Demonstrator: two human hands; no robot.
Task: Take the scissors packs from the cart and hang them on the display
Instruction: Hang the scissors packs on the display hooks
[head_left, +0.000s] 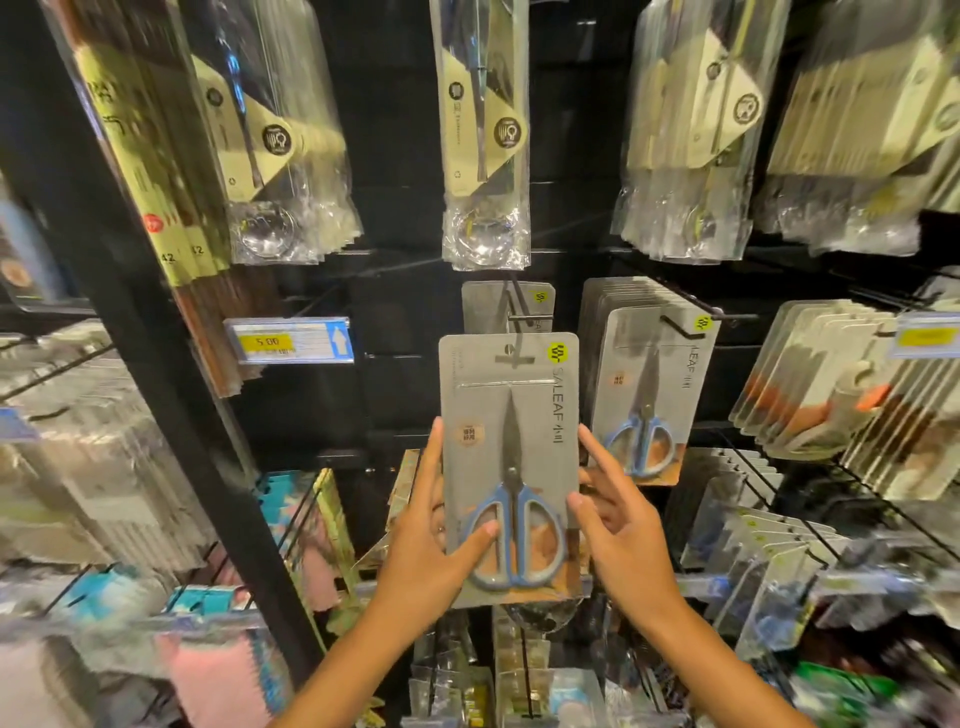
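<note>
Shop aisle, black pegboard display (395, 171) with wire hooks, black upright post (156, 332) on the left. No surface in view, only hanging stock.

Top row: clear-bagged spoon packs (485, 135) with beige cards, more stacks of the same left and right. Far left, tall yellow-green packs (140, 156), digits "42" at the bottom. Lower shelves blurred: pink and teal items left, mixed small packs right.

Middle row: scissors pack (509, 467) held upright in front of the centre hook (527, 318), where one more grey card (483, 306) already hangs. The held pack's hang hole is just below that hook, not on it. Stack of identical packs (649, 395) on the next hook right.

Left hand (441, 540) grips the pack's left edge, thumb across the blue handle, fingers curled behind. Right hand (618, 525) pinches the right edge, other fingers spread apart.

Writing: "SALEAF" down the card's right side, yellow round logo at the top corner. Price tag (291, 341) at left reads "5 00", blue arrow pointing up.
</note>
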